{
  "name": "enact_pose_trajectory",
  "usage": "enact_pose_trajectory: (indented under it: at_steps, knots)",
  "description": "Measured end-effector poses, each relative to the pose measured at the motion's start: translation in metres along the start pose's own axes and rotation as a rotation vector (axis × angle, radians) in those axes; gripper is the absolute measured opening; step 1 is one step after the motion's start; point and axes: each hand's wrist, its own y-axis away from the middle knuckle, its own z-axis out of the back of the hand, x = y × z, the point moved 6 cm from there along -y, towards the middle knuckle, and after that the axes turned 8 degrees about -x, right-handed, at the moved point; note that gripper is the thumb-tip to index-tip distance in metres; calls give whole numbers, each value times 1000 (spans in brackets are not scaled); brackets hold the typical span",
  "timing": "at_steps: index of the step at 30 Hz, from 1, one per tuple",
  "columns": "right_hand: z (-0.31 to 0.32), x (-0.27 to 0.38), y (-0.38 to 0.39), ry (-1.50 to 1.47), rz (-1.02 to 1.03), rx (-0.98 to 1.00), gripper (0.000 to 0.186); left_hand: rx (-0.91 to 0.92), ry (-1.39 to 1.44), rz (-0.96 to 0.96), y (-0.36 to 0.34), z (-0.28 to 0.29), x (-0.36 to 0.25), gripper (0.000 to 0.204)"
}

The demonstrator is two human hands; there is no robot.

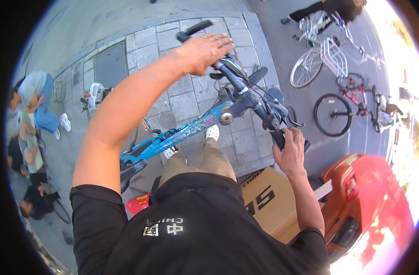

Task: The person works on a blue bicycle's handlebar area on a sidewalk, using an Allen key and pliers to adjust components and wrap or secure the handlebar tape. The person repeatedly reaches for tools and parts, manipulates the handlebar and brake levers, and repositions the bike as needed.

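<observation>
In front of me stands a bicycle with a blue patterned frame [172, 137], its black handlebar [234, 79] slanting across the view. My left hand [205, 52] lies over the bar beside the left grip [198, 28], fingers stretched out flat and together. Whether its palm presses on the bar is hidden. Around the right grip [278, 138] my right hand [291, 153] is closed, partly covering it. A brake lever [289, 121] and loose-looking black cables run close by. The dark saddle [132, 172] shows beneath my left upper arm.
A large cardboard box [273, 201] is at my right, near a red-orange vehicle [356, 197]. Beyond the kerb are a red bicycle [356, 98] and a white bicycle with a rack [326, 57], a person beside it. Several people sit at left near a small white object [97, 94].
</observation>
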Motion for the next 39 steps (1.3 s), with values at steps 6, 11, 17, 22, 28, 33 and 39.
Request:
enact_pose_trajectory:
  at_steps: [6,11,17,22,28,33,39]
  knots:
    - [1,0,19,97,54,-135,100,104,196,-126,-33,-5,1,63]
    - [8,-3,4,135,-23,-235,109,87,138,-58,-30,-9,8,51]
    - [-2,-10,-17,32,-104,25,94,141,149,-40,-37,-16,14,66]
    - [-16,-18,1,34,-96,-78,75,103,151,-99,-47,-21,6,62]
    - [-37,-39,25,-34,-214,54,75,144,161,-150,-49,-26,-9,63]
    - [-50,-46,32,-211,-317,167,69,155,205,-172,-55,-23,-18,63]
    - [-67,-74,20,-182,-402,124,75,145,184,-233,-126,-40,-19,61]
